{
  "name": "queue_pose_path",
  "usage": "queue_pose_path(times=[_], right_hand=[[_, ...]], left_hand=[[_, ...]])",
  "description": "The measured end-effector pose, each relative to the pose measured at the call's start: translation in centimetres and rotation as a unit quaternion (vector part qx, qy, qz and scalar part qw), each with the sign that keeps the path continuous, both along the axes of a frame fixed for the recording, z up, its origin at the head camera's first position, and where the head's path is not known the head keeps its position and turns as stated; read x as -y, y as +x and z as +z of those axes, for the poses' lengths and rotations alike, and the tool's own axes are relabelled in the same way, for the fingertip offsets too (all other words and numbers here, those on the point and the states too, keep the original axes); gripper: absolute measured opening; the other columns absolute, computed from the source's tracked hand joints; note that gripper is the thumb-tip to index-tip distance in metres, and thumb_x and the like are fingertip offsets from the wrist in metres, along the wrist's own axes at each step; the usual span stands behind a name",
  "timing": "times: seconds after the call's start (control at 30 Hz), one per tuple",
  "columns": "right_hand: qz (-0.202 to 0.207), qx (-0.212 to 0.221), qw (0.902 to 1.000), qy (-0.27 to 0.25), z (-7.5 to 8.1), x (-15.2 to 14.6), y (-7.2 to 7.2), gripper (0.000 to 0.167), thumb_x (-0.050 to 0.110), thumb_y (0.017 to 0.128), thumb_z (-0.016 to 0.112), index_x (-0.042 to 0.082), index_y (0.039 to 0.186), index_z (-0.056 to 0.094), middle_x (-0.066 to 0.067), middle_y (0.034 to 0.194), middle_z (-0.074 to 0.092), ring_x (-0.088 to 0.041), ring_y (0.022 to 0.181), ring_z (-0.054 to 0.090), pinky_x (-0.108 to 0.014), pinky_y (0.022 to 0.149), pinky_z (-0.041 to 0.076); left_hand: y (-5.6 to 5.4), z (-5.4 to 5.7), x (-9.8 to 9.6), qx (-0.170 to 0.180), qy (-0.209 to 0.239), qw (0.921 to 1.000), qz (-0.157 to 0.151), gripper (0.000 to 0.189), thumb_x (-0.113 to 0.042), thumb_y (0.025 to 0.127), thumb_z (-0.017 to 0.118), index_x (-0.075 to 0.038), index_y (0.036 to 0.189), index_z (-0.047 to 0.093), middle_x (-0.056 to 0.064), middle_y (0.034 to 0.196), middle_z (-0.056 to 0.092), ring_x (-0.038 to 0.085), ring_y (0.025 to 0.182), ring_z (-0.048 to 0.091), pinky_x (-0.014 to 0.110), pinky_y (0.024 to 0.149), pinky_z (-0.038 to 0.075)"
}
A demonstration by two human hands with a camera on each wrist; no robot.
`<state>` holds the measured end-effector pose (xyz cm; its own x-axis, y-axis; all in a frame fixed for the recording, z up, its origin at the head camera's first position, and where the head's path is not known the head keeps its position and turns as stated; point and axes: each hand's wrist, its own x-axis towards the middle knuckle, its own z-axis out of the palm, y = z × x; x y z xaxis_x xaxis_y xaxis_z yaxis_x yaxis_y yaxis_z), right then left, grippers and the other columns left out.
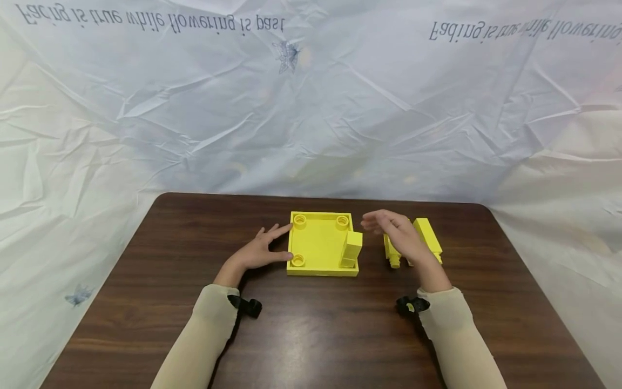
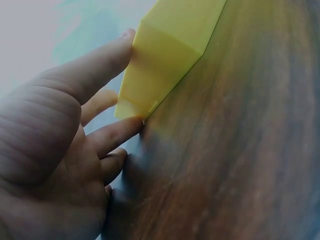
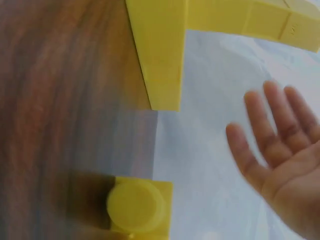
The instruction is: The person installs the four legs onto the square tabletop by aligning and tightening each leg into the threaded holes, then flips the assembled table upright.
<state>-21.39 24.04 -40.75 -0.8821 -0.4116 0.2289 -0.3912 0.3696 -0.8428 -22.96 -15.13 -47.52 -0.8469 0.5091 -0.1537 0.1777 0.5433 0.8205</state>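
Yellow, bright, right in mid-frame: a shallow square tray [image 1: 318,240], flat on the table [image 1: 369,335], hollow side up. Three bare sockets [image 1: 299,220] at its upper left, upper right and lower left corners; at lower right, a blocky leg [image 1: 353,247], up and in place by the look of it. Over to the left hand [image 1: 255,253]: thumb and fingers apart, fairly straight, touching the tray's left wall, clamped on nothing. And the right hand [image 1: 398,232], right of centre: fingers extended, free of any load, between the leg and the spare pieces [image 1: 428,237]. Hard to count those, with that hand partly in front. Seems to be leg-fitting, one corner done, three to go. Probably calls next for a fresh piece from the right, round end down, over a bare socket, with the left hand firm on the wall against sliding. Underneath, dark brown wood grain, with a pale glare at lower centre. Behind, creased whitish sheeting [image 1: 311,108] across the whole top of the frame, flipped lettering [image 1: 155,21] along the upper edge, a blue-grey butterfly print [image 1: 286,55] above the tray.
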Motion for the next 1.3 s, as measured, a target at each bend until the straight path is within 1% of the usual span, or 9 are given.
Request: queue_pose_path(times=[0.07,0.13,0.2,0.27,0.6,0.8,1.1,1.17,1.3], right_hand=[[-0.048,0.001,0.9984,0.032,0.2,-0.1,0.0,0.047,0.031,0.117,0.04,-0.003,0.136,0.066,-0.022,0.129,0.07,-0.039,0.118,0.066,-0.059,0.099,0.053],[-0.088,0.004,0.9935,0.073,0.4,-0.3,0.0,0.047,0.037,0.116,0.045,0.001,0.137,0.066,-0.02,0.131,0.069,-0.04,0.123,0.063,-0.062,0.102,0.05],[-0.115,0.01,0.9868,0.113,0.4,-0.6,0.0,0.049,0.042,0.113,0.05,0.003,0.139,0.065,-0.02,0.135,0.067,-0.041,0.127,0.06,-0.064,0.105,0.048],[-0.13,0.018,0.9807,0.144,0.2,-1.0,0.0,0.052,0.046,0.111,0.053,0.003,0.14,0.064,-0.02,0.137,0.065,-0.043,0.13,0.058,-0.065,0.106,0.046],[-0.148,0.055,0.9664,0.202,-0.8,-1.9,-0.5,0.058,0.044,0.109,0.059,-0.002,0.146,0.058,-0.027,0.147,0.057,-0.049,0.133,0.053,-0.066,0.105,0.047],[-0.154,0.037,0.9596,0.232,-1.2,-2.0,-0.6,0.053,0.034,0.109,0.062,-0.005,0.145,0.058,-0.029,0.142,0.059,-0.051,0.129,0.055,-0.067,0.101,0.049],[-0.157,0.015,0.9475,0.278,-1.0,-1.0,-0.5,0.049,0.022,0.105,0.068,-0.007,0.143,0.059,-0.031,0.141,0.06,-0.052,0.126,0.057,-0.068,0.101,0.049],[-0.159,0.009,0.9454,0.284,-1.1,-0.9,-0.6,0.048,0.018,0.104,0.07,-0.008,0.142,0.059,-0.032,0.14,0.06,-0.054,0.126,0.057,-0.069,0.102,0.048],[-0.16,0.001,0.9383,0.307,-1.6,-0.7,-0.6,0.046,0.013,0.102,0.072,-0.009,0.141,0.06,-0.034,0.14,0.059,-0.056,0.13,0.053,-0.071,0.108,0.041]], left_hand=[[0.0,-0.1,0.0,-0.002,0.001,1.0,0.0,0.091,-0.047,0.096,0.078,-0.03,0.17,0.026,0.014,0.177,0.001,0.045,0.158,-0.018,0.08,0.119,0.005],[-0.1,-0.1,0.1,-0.003,0.002,1.0,-0.001,0.091,-0.047,0.096,0.078,-0.03,0.17,0.026,0.014,0.177,0.001,0.045,0.159,-0.018,0.079,0.119,0.005],[-0.1,-0.1,0.1,-0.006,0.001,1.0,-0.001,0.091,-0.047,0.096,0.078,-0.029,0.17,0.027,0.014,0.177,0.002,0.045,0.159,-0.018,0.079,0.119,0.004],[0.0,-0.1,0.0,-0.005,0.0,1.0,0.0,0.092,-0.047,0.096,0.078,-0.029,0.17,0.027,0.014,0.177,0.002,0.045,0.159,-0.018,0.079,0.119,0.004],[0.0,0.0,0.0,0.001,-0.001,1.0,0.006,0.091,-0.048,0.096,0.078,-0.031,0.169,0.028,0.013,0.177,0.002,0.045,0.159,-0.018,0.079,0.119,0.005],[0.0,0.0,0.0,0.003,-0.002,0.9999,0.011,0.092,-0.048,0.095,0.079,-0.032,0.169,0.028,0.013,0.177,0.002,0.045,0.159,-0.018,0.08,0.119,0.005],[0.1,0.1,-0.1,0.002,-0.003,0.9999,0.009,0.091,-0.048,0.096,0.079,-0.032,0.169,0.027,0.012,0.177,0.002,0.044,0.159,-0.017,0.079,0.12,0.005],[0.1,0.2,-0.1,0.002,-0.001,1.0,0.008,0.091,-0.047,0.096,0.079,-0.031,0.169,0.027,0.013,0.177,0.003,0.044,0.159,-0.017,0.079,0.12,0.005],[0.2,0.3,-0.1,0.006,0.001,0.9999,0.009,0.092,-0.047,0.096,0.079,-0.031,0.169,0.027,0.013,0.177,0.002,0.044,0.159,-0.017,0.078,0.12,0.005]])
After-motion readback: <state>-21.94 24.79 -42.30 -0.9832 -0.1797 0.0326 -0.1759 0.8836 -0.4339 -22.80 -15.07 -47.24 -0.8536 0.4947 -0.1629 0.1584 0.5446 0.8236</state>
